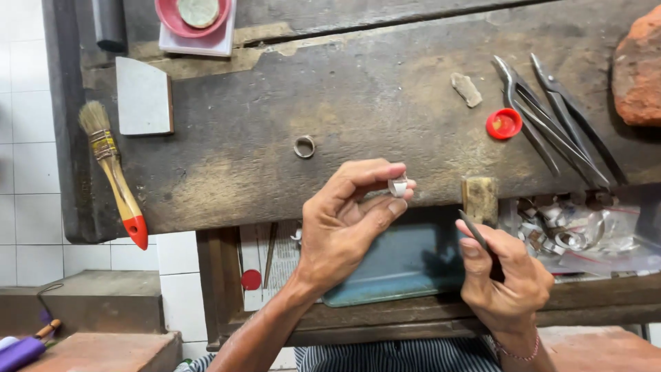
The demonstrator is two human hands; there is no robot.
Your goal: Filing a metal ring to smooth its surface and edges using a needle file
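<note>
- The left hand (344, 224) is pinching a small silver ring (397, 185) between thumb and fingertips, holding it just above the front edge of the workbench (358, 96).
- The right hand (508, 279) is closing around a thin dark metal tool (475, 233), its tip pointing up and left toward the ring but staying apart from it.
- A short wooden peg (480, 198) is jutting from the bench edge, between the two hands.
- Below the hands, a dull teal tray (399, 265) is sitting in the open drawer, with curled silver scrap strips (571, 238) lying to its right.
- The workbench is showing as dark, worn wood, scratched and stained, with pale rubbed patches.
- A second ring (304, 146), dull grey, is lying flat on the bench, well apart from the hands.
- Long steel pliers (551, 117) are resting at the right beside a red bottle cap (504, 124) and a small stone chip (467, 89).
- A rough red brick (639, 65) is sitting at the far right corner.
- A wooden-handled paintbrush (113, 172) with a red tip is lying at the left, near a pale flat block (143, 96).
- A pink bowl (193, 17) is standing at the top edge.
- White wall tiles (27, 138) are showing left of the bench.
</note>
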